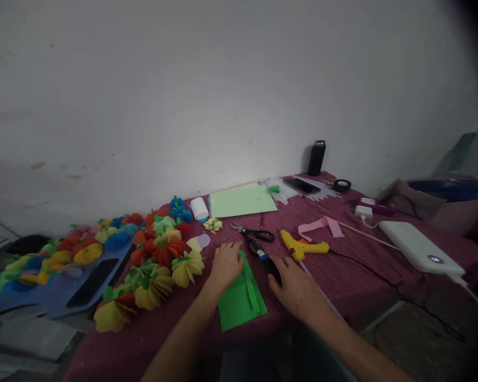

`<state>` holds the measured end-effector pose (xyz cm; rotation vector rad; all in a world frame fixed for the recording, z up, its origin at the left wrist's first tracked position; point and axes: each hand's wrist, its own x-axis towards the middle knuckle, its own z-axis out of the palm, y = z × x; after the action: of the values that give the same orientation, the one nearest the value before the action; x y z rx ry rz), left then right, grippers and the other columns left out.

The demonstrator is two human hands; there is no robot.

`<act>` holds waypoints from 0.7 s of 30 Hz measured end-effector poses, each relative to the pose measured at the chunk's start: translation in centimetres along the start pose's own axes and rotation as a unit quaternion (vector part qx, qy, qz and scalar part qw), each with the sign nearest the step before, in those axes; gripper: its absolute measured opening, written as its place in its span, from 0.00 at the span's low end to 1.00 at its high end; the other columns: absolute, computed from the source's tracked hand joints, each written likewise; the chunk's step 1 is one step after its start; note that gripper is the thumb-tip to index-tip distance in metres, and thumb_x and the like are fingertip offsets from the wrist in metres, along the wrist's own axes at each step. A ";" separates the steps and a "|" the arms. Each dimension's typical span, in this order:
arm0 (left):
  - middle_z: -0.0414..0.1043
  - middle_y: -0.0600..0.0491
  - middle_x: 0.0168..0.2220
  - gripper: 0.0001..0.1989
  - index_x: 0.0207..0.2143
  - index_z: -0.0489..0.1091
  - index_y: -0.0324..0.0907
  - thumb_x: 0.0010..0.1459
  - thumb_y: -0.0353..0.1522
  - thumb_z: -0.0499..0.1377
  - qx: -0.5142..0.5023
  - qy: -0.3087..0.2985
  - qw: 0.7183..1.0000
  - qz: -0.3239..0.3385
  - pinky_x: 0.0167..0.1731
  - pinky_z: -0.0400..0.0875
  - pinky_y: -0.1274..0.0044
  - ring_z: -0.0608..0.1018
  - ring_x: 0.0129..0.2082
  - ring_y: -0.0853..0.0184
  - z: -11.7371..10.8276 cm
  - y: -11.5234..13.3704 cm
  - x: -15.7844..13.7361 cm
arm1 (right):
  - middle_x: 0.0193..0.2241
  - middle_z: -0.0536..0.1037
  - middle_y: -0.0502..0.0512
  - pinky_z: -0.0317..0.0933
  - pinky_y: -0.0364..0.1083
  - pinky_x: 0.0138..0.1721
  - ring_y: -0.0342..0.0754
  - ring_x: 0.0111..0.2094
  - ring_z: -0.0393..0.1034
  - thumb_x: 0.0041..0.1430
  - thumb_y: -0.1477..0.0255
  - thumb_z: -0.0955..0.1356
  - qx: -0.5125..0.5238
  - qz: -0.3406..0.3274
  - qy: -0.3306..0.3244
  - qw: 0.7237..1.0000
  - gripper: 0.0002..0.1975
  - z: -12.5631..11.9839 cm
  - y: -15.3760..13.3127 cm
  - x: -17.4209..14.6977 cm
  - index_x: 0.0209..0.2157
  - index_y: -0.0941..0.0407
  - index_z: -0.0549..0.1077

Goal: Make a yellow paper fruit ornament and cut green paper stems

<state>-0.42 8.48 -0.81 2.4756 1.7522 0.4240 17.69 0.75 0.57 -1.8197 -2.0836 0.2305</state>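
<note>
My left hand (pixel 228 262) lies with outstretched fingers on the upper left of a bright green paper sheet (pixel 239 313). A narrow green strip (pixel 252 292) rests along the sheet's right side. To the right, my right hand (pixel 297 284) has its thumb and fingers around a black tool with a blue-and-white band (pixel 269 263); its exact kind is unclear. Just beyond both hands is a pair of black-handled scissors (pixel 258 234), with blades pointing up and left. A yellow glue gun (pixel 305 248) lies on its side right of my right hand.
Colourful paper pumpkins (pixel 167 252) crowd the left, near a dark phone (pixel 93 281). Pale green paper (pixel 242 200) lies at the back by the wall. A pink strip (pixel 321 228), wooden stick (pixel 366 235), white power bank (pixel 420 246), cables and black bottle (pixel 316 158) occupy the right.
</note>
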 end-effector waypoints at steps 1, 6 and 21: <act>0.69 0.45 0.46 0.19 0.50 0.65 0.42 0.56 0.28 0.51 -0.006 0.003 1.000 -0.003 0.48 0.60 0.65 0.69 0.48 0.58 0.2 -0.1 0.2 | 0.39 0.70 0.62 0.58 0.48 0.40 0.54 0.42 0.67 0.58 0.70 0.60 0.004 0.000 0.000 1.000 0.20 -0.1 -0.1 0.0 0.51 0.59 0.65; 0.74 0.50 0.39 0.12 0.40 0.72 0.42 0.55 0.25 0.53 -0.050 0.029 0.998 0.004 0.46 0.64 0.70 0.73 0.43 0.63 0.5 -0.4 1.0 | 0.39 0.70 0.62 0.58 0.48 0.41 0.54 0.43 0.67 0.57 0.71 0.60 0.019 0.002 0.004 1.000 0.19 -0.2 -0.2 0.1 0.51 0.59 0.65; 0.72 0.52 0.37 0.15 0.46 0.67 0.44 0.55 0.34 0.57 -0.158 0.387 0.905 -0.079 0.33 0.72 0.76 0.76 0.31 0.69 -12.1 0.7 -9.3 | 0.38 0.70 0.59 0.59 0.46 0.32 0.52 0.37 0.69 0.59 0.69 0.60 -0.018 0.010 0.003 1.000 0.18 1.8 -1.3 1.6 0.51 0.56 0.64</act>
<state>-5.89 -1.56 9.24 2.0291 1.8609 1.7015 15.63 2.30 -0.33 -1.8596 -2.0798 0.1933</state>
